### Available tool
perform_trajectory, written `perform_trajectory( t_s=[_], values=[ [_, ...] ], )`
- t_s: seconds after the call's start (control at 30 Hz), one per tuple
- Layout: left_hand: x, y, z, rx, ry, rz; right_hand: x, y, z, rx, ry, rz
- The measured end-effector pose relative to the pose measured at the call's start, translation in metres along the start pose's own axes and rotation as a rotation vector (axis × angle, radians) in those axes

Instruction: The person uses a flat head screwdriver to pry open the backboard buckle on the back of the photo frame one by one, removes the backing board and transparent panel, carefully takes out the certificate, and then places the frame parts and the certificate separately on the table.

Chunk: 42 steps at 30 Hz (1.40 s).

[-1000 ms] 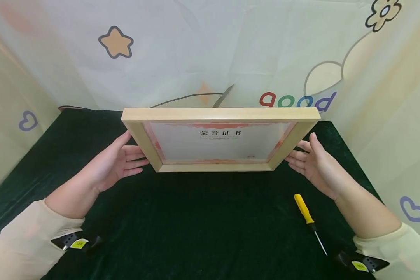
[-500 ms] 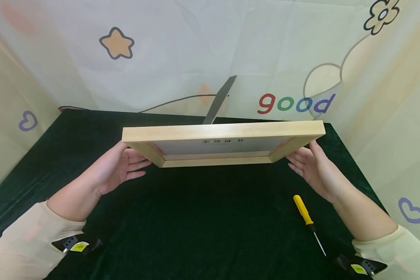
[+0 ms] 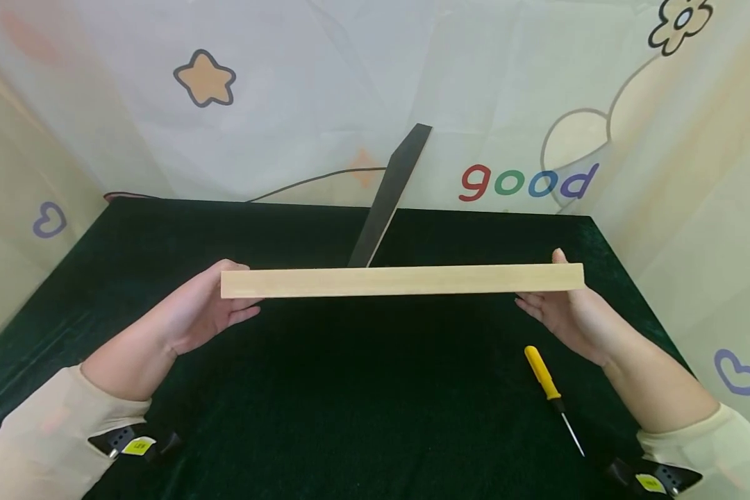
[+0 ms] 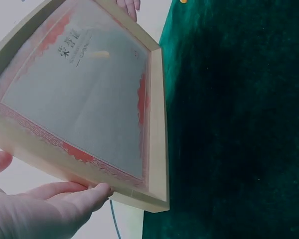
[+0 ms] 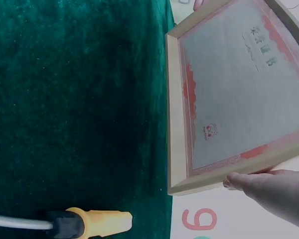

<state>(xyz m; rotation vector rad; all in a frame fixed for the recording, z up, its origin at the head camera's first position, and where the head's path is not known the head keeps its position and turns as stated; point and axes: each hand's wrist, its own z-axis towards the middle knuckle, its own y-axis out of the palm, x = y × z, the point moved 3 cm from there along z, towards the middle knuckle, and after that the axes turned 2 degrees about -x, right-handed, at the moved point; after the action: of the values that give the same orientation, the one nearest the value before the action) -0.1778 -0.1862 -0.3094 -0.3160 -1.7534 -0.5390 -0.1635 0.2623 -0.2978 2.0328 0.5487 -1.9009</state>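
A pale wooden picture frame (image 3: 400,281) spans the space between both hands, its narrow edge toward the head camera. In the left wrist view a certificate (image 4: 84,104) with a red border shows behind its front. A dark stand strut (image 3: 390,194) sticks up and back from the rear. My left hand (image 3: 190,312) grips the left side, fingertips against the wood. On the opposite side my right hand (image 3: 590,326) holds the frame, thumb showing beyond the far edge. Some fingers of both hands are hidden by the frame.
A yellow-handled screwdriver (image 3: 544,375) lies on the dark green cloth (image 3: 375,403), near the right forearm. Behind the cloth hangs a pale printed curtain (image 3: 300,104), with more of it at both sides.
The frame has tilted, its upper edge coming down toward me, so the certificate no longer shows in the head view. The dark strut at the rear has swung up into sight.
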Motion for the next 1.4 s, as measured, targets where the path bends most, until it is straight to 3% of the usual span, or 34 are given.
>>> perform_trajectory(
  t_s=[0.1,0.2,0.37,0.53,0.77,0.97,1.4],
  values=[
    [0.000,0.001,0.000,-0.027,-0.007,0.057,0.000,0.000,-0.002,-0.075,-0.032,-0.006],
    [-0.002,0.002,0.000,-0.070,-0.012,0.103,0.000,0.002,-0.003,-0.105,-0.004,-0.060],
    [-0.007,0.002,0.001,-0.158,-0.002,0.119,0.003,0.002,-0.006,-0.061,0.084,-0.145],
    [-0.010,0.006,0.001,-0.206,-0.028,0.090,0.007,0.003,-0.005,-0.030,0.153,-0.136],
    [-0.015,0.007,0.004,-0.162,-0.075,0.155,0.017,0.008,-0.002,-0.011,0.266,-0.126],
    [-0.028,0.002,0.010,-0.176,-0.085,0.161,0.024,0.012,0.000,-0.024,0.285,-0.090],
    [-0.053,0.009,0.024,0.027,-0.114,0.108,0.041,0.008,0.009,-0.003,0.323,-0.126]
  ],
)
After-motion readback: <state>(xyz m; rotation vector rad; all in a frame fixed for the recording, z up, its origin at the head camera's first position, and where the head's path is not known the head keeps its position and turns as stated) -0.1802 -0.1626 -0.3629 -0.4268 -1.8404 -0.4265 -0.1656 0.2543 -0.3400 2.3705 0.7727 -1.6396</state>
